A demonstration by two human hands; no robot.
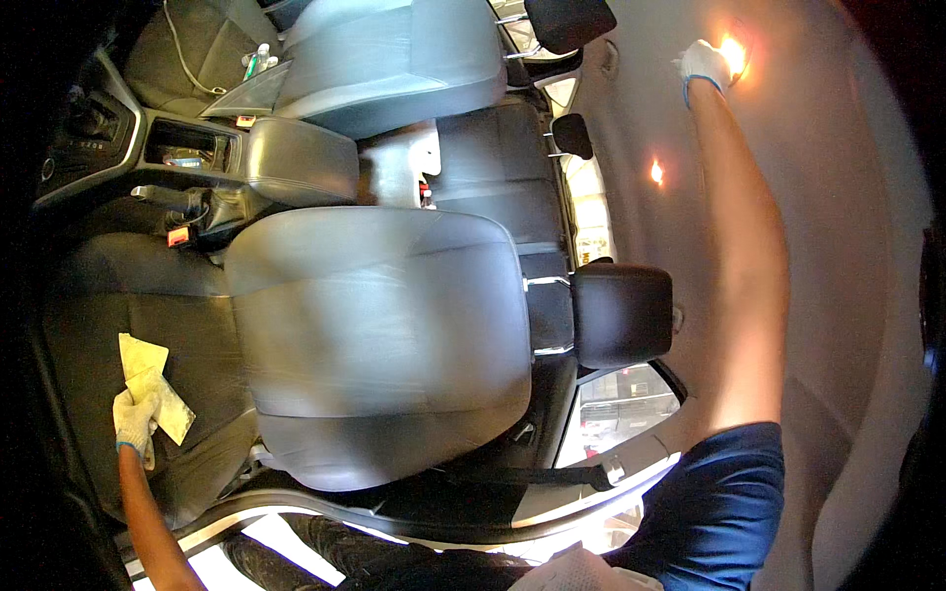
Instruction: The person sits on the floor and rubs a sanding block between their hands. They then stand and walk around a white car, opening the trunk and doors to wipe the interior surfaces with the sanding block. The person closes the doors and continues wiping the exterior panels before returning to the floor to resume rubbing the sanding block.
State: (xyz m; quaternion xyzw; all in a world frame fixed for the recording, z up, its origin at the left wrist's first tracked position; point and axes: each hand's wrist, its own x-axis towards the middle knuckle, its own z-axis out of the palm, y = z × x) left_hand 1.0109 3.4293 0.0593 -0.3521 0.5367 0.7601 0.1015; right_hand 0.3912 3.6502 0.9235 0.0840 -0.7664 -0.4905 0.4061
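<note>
My left hand (136,419), in a white glove, is closed on a pale yellow folded sheet (161,394). I cannot tell if the sheet is cloth or paper. It is over the dark cushion (187,320) of the near front car seat. My right arm stretches up to the grey headliner (818,177). There my right hand (704,63), in a white glove with a blue cuff, is at a lit ceiling lamp (733,54). Glare and the hand's angle hide its fingers, so I cannot make out whether it grips anything.
The near seat's backrest (374,345) and headrest (623,313) stand between my arms. Beyond lie the handbrake (163,195), the centre armrest (301,163) and the far front seat (394,69). Small bottles (260,61) and a pale cord (182,49) lie on that seat.
</note>
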